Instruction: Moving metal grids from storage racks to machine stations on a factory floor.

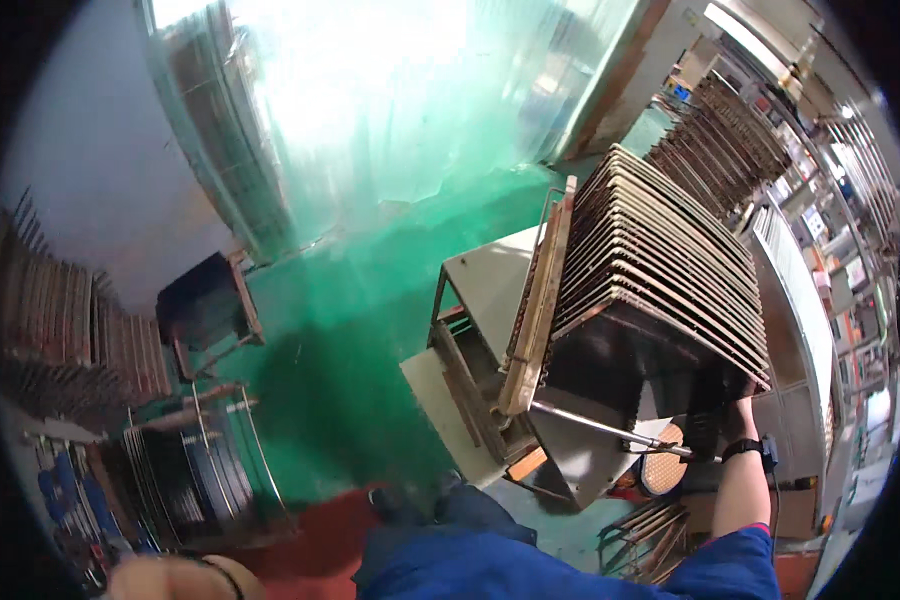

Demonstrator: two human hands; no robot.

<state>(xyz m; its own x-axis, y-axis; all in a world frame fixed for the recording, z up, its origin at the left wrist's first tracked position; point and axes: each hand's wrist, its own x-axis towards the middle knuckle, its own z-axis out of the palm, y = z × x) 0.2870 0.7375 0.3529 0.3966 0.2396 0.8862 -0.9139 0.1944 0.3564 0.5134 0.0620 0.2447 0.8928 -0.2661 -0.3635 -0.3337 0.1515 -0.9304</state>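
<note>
A drying rack with a stack of pale-edged shelves stands tilted in front of me on the right, and its nearest shelf shows a dark, shiny face. My right hand reaches up to the lower right corner of this nearest shelf. Dark shadow and the shelf edge hide its fingers, so I cannot see whether it grips. A thin metal rod runs below the shelf toward my right wrist, which wears a black band. At the lower left edge is my left hand, blurred and partly cut off, apart from the rack.
A grey board and a low frame adjoin the rack. More racks line the left wall, near a dark chair-like piece. Translucent strip curtains hang ahead over green floor. Crowded shelving stands far right.
</note>
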